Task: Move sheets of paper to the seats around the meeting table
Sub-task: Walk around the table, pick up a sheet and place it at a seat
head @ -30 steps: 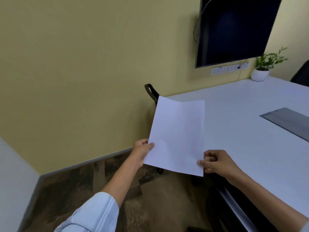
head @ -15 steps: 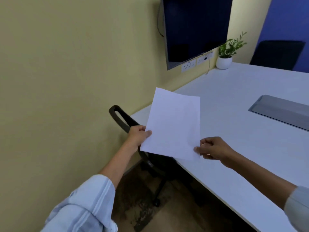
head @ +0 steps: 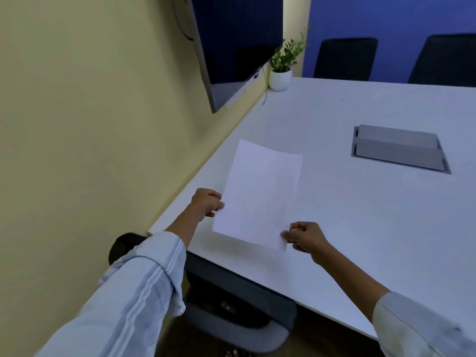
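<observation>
A blank white sheet of paper [head: 260,194] hangs low over the near left corner of the white meeting table [head: 360,215], casting a shadow under its near edge. My left hand [head: 206,204] pinches its left edge. My right hand [head: 304,237] pinches its near right corner. Below the table edge, right under the sheet, is a dark office chair [head: 231,313], its seat pushed partly under the table.
A grey cable hatch [head: 399,148] is set in the table's middle. A potted plant [head: 282,68] stands at the far left corner beneath a wall screen [head: 231,42]. Two dark chairs [head: 345,59] stand along the far side against a blue wall.
The view has swung right and down over the table. Both hands have carried the sheet from beside the table to above its near left corner, lowering it toward the surface.
</observation>
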`<state>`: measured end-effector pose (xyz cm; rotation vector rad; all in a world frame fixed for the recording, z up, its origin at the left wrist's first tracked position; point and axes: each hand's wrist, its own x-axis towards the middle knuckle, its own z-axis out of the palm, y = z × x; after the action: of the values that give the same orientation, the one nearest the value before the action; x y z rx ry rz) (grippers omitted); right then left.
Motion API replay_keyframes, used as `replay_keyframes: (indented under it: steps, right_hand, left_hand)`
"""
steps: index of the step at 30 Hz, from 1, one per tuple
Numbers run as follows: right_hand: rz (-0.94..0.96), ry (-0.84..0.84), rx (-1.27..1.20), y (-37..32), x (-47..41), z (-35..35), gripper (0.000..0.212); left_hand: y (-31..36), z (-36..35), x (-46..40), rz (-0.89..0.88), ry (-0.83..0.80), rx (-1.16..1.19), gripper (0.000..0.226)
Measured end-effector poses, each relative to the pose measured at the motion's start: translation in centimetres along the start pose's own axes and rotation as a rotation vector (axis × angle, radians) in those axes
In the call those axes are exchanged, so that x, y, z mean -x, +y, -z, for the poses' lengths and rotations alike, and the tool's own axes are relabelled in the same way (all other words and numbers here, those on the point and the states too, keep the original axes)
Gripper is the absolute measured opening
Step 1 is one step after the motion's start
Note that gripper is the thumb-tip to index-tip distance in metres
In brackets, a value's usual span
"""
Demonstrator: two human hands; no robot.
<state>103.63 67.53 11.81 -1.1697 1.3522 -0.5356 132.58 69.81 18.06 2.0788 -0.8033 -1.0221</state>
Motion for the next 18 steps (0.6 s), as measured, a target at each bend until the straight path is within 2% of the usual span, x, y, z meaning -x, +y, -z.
replay_keyframes:
  steps: [4, 8, 12, 18]
  right_hand:
    - [-0.137, 0.093, -0.016, 1.6, -4.2, -4.0, 0.015]
    - [-0.254, 0.107, -0.032, 3.6, -7.2, -7.2, 0.018]
    - [-0.351, 0.144, 0.002, 5.5, -9.2, -9.4, 0.023]
    - [-0.419, 0.204, 0.108, 7.4, -10.3, -10.5, 0.022]
  left_hand:
    - [-2.6, 1.2, -7.4, 0.054, -0.095, -0.051, 0.027]
    - [-6.4, 1.1, -13.0, 0.132, -0.186, -0.089, 0.032]
    - [-9.2, -0.1, -16.6, 0.176, -0.235, -0.116, 0.026]
    - [-12.1, -2.8, -20.4, 0.125, -0.239, -0.172, 0.022]
